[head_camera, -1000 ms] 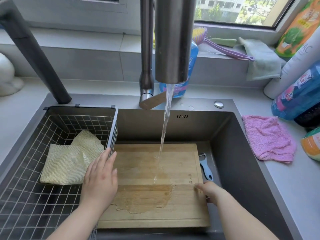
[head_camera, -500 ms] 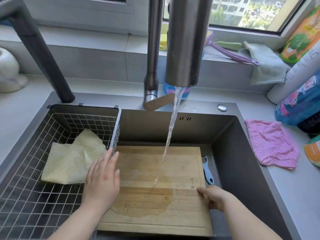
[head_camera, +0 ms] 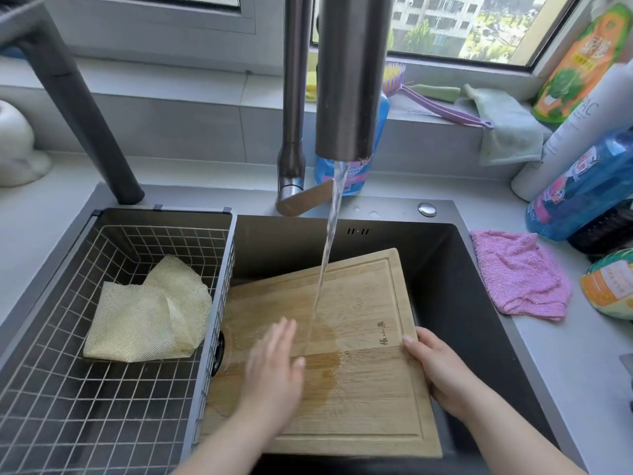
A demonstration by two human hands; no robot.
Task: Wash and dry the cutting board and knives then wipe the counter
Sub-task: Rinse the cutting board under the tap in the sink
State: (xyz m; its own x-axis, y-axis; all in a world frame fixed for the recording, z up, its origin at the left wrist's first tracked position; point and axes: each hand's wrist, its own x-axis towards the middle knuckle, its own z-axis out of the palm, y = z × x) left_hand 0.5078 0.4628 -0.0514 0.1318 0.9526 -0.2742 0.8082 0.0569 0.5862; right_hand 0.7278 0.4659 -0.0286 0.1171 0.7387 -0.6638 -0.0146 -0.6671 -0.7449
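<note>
Board [head_camera: 359, 389] is lying in the sink [head_camera: 445, 269] between the two hands, its long axis running from 6 to 12 o'clock. Its far right corner is showing higher than the far left, so it is sitting either tipped or turned; I cannot tell which.

The right grip [head_camera: 442, 375] is clamping the board's right long edge about midway along, with the fingers wrapping that edge. From this grip the board is spreading away toward 9 o'clock.

The left grip [head_camera: 274, 368] is lying flat on the wet face of the left half, fingers straight and together and pointing to about 1 o'clock, holding nothing.

Water [head_camera: 325, 269] is falling from the faucet [head_camera: 352, 80] and landing just at 2 o'clock of the left fingertips, and a wet patch is showing at 3 o'clock of that palm. Judging from this, the left grip is the nearer one for rubbing under the stream while the right is steadying the edge.

Farther out, at 9 o'clock, a mesh cloth [head_camera: 147, 313] is lying in the wire basket [head_camera: 102, 406]. At 3 o'clock a pink cloth [head_camera: 517, 275] is lying on the desk [head_camera: 582, 389]. No knives are showing.
</note>
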